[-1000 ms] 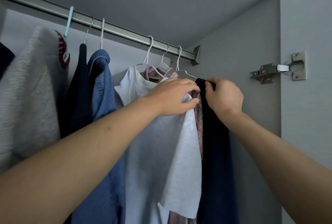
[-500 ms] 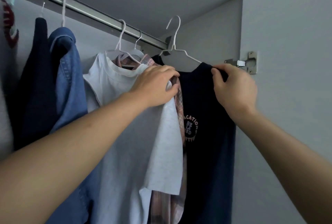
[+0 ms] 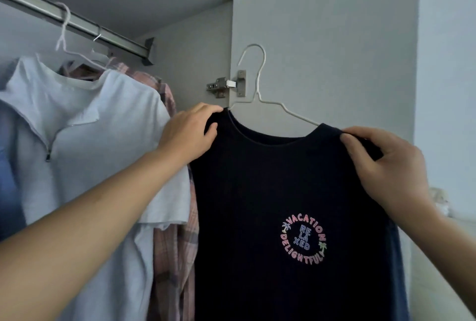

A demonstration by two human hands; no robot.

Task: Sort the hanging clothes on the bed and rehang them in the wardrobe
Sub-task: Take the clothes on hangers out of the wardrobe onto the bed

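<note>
Two shirts (image 3: 85, 125) on wardrobe rail (image 3: 77, 20)

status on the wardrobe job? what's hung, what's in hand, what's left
Done: a white shirt and a plaid shirt hang on the rail. In hand: the left hand and right hand each grip a shoulder of the navy T-shirt, whose hanger is off the rail, in front of the door. Left: hook it onto the rail. The bed is out of view.

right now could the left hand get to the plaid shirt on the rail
Probably yes, once freed: the left hand grips the navy t-shirt shoulder, and the plaid shirt hangs just beside it with nothing between.
</note>
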